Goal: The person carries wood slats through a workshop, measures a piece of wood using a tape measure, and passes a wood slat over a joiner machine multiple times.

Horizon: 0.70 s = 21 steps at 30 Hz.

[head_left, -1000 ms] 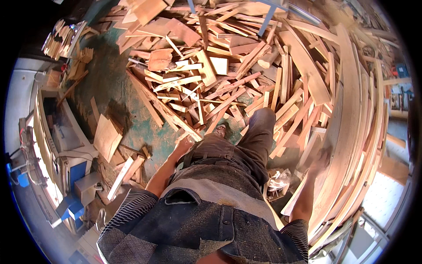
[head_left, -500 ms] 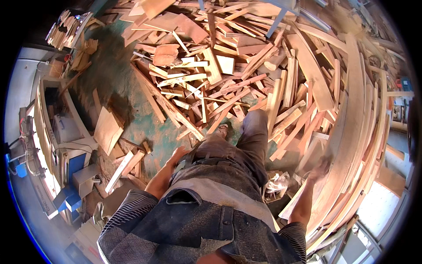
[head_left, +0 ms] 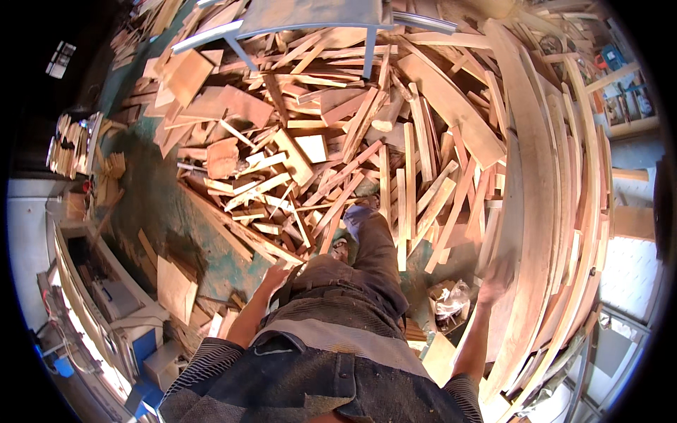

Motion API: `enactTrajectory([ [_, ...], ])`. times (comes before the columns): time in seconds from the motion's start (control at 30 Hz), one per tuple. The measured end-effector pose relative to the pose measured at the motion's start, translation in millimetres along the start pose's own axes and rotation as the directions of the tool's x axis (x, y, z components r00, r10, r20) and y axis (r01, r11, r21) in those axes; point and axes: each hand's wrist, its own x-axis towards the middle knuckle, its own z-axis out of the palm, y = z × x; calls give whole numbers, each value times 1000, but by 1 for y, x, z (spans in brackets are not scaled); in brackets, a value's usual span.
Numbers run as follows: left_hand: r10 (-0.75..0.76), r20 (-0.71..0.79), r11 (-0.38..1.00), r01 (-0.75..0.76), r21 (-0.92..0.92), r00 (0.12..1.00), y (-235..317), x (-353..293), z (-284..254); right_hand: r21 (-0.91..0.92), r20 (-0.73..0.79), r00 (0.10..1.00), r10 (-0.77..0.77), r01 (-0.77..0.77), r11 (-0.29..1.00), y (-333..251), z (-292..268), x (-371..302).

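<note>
Boards lying together, pile lying in a jumble

Right of the pile (head_left: pixel 295 159), long boards (head_left: pixel 532 211) are lying side by side, lengthwise, so that side is looking ordered. The pile itself is looking unsorted, its pieces crossing every way. At the pile's near right, the right hand (head_left: pixel 496 282) is reaching to the boards' inner edge; blur is hiding its opening and whether it is gripping or touching. At the pile's near end, the left hand (head_left: pixel 277 275) is hanging with fingers loosely apart, seemingly holding nothing.
</note>
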Motion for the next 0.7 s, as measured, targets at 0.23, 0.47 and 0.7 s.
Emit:
enactTrajectory([
  [0.23, -112, 47, 934, 121, -337, 993, 106, 87, -56, 10, 61, 998, 32, -33, 999, -1, 2, 31],
  [0.47, 103, -95, 945, -127, -301, 990, 235, 159, -116, -34, 154, 983, 103, -98, 995, -6, -20, 72],
  [0.7, 126, -135, 965, -153, -212, 983, 355, 210, -190, -27, 182, 970, 160, -157, 987, -5, -32, 83],
])
